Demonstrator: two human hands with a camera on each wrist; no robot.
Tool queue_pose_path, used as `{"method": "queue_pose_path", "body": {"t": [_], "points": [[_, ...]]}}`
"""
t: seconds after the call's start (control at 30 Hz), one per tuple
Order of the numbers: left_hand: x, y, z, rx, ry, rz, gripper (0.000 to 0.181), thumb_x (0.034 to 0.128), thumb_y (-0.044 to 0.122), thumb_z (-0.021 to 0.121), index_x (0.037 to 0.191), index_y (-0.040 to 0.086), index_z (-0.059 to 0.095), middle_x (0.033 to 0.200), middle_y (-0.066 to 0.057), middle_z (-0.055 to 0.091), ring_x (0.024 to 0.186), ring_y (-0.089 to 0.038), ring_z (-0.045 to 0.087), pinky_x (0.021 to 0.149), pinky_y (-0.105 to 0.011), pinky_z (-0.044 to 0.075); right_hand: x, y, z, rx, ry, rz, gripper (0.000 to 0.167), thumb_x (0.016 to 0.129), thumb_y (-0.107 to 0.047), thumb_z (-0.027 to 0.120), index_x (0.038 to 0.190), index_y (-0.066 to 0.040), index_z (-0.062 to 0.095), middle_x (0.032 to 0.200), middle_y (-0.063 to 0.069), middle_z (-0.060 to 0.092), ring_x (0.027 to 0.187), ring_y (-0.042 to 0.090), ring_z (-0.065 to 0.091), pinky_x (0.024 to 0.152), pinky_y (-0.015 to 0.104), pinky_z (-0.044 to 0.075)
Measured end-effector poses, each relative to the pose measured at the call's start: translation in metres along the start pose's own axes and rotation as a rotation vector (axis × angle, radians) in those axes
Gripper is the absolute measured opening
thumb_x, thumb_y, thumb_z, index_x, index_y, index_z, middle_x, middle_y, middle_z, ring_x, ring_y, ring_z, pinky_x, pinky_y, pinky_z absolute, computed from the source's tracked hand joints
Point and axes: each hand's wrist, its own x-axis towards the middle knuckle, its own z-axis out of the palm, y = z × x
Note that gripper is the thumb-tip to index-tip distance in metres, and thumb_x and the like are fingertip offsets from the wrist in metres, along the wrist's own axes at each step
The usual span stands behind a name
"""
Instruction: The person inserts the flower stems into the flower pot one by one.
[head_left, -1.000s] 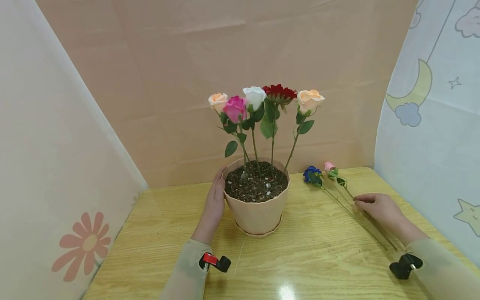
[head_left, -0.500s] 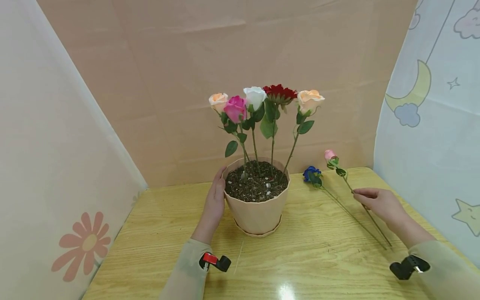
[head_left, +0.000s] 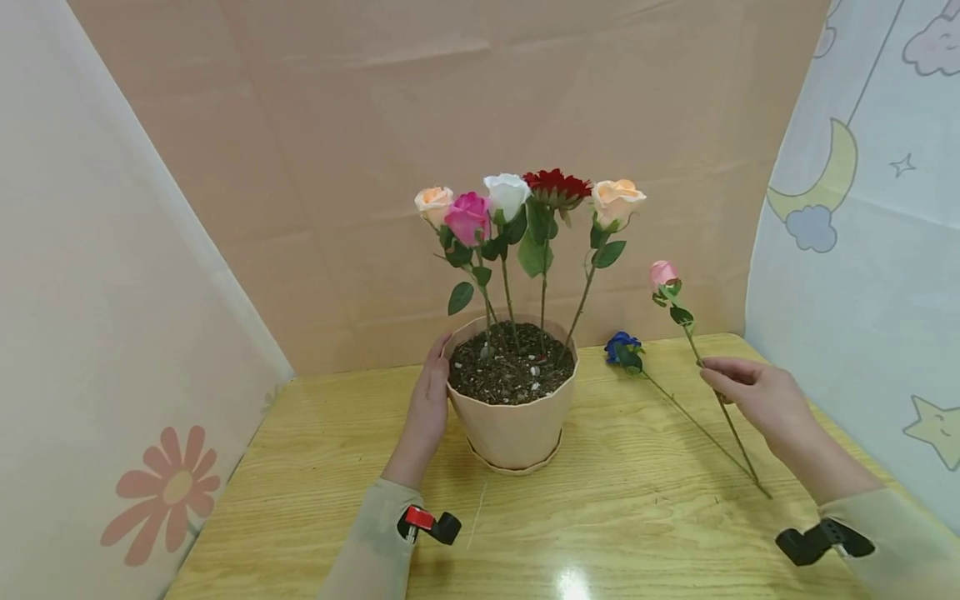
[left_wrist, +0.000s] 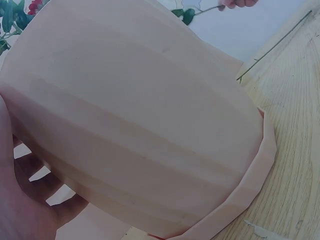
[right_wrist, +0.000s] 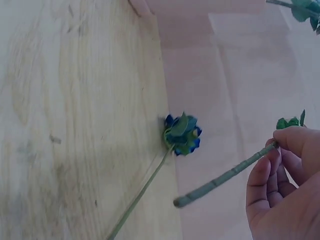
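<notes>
My left hand holds the left side of a peach flowerpot that stands on a matching saucer. In the left wrist view the pot wall hides part of that hand's fingers. Soil fills the pot, and several flowers stand in it: peach roses, a magenta rose, a white rose and a dark red bloom. Over the table at right, my right hand pinches the stem of a pink rose, its bloom raised and stem slanting down toward me.
A blue rose lies on the wooden table between the pot and my right hand. Cloth walls enclose the table at back, left and right. A thin pale strand lies before the pot.
My right hand has lifted the pink rose from the table, moving it upward and slightly to the left. The left hand and the flowerpot have stayed in place.
</notes>
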Motion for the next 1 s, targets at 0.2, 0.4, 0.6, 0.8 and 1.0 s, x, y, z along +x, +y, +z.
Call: {"method": "queue_pose_path", "body": {"t": [0.2, 0.4, 0.6, 0.8, 1.0], "points": [[0.001, -0.002, 0.000, -0.013, -0.006, 0.008, 0.057, 0.1230, 0.042, 0.024, 0.177, 0.022, 0.026, 0.181, -0.009, 0.024, 0.167, -0.037, 0.021, 0.130, -0.066, 0.022, -0.008, -0.020, 0.008, 0.087, 0.058, -0.052, 0.054, 0.109, -0.049, 0.070, 0.147, -0.011, 0.071, 0.102, -0.016, 0.073, 0.094, 0.007, 0.066, 0.079, 0.017, 0.051], [0.002, -0.005, 0.001, -0.026, -0.005, 0.013, 0.057, 0.1230, 0.042, 0.025, 0.176, 0.023, 0.027, 0.181, -0.010, 0.024, 0.166, -0.037, 0.021, 0.130, -0.066, 0.022, -0.014, -0.040, 0.014, 0.162, 0.109, -0.105, 0.035, 0.110, -0.040, 0.071, 0.139, -0.020, 0.075, 0.106, -0.018, 0.074, 0.095, 0.007, 0.067, 0.080, 0.013, 0.053], [0.001, -0.003, 0.001, -0.027, -0.001, 0.002, 0.057, 0.1226, 0.043, 0.024, 0.176, 0.023, 0.027, 0.181, -0.010, 0.025, 0.166, -0.038, 0.022, 0.130, -0.067, 0.024, -0.016, -0.056, 0.018, 0.297, 0.142, -0.101, 0.020, 0.109, -0.036, 0.073, 0.128, -0.033, 0.080, 0.106, -0.021, 0.074, 0.093, 0.004, 0.065, 0.083, 0.011, 0.048], [0.000, -0.002, 0.000, -0.011, 0.001, -0.017, 0.059, 0.1221, 0.047, 0.023, 0.177, 0.026, 0.025, 0.181, -0.007, 0.025, 0.167, -0.035, 0.022, 0.131, -0.063, 0.024, -0.020, -0.074, 0.020, 0.532, 0.177, -0.192, 0.017, 0.106, -0.017, 0.077, 0.121, -0.022, 0.084, 0.104, -0.015, 0.079, 0.085, 0.005, 0.067, 0.082, 0.010, 0.052], [0.000, -0.002, 0.000, -0.015, -0.003, 0.000, 0.058, 0.1228, 0.043, 0.023, 0.177, 0.024, 0.025, 0.181, -0.008, 0.024, 0.167, -0.036, 0.021, 0.131, -0.064, 0.022, -0.027, -0.098, 0.028, 0.659, 0.195, -0.319, 0.018, 0.103, -0.006, 0.079, 0.120, -0.009, 0.083, 0.108, -0.006, 0.081, 0.085, 0.007, 0.071, 0.077, 0.014, 0.058]]}}
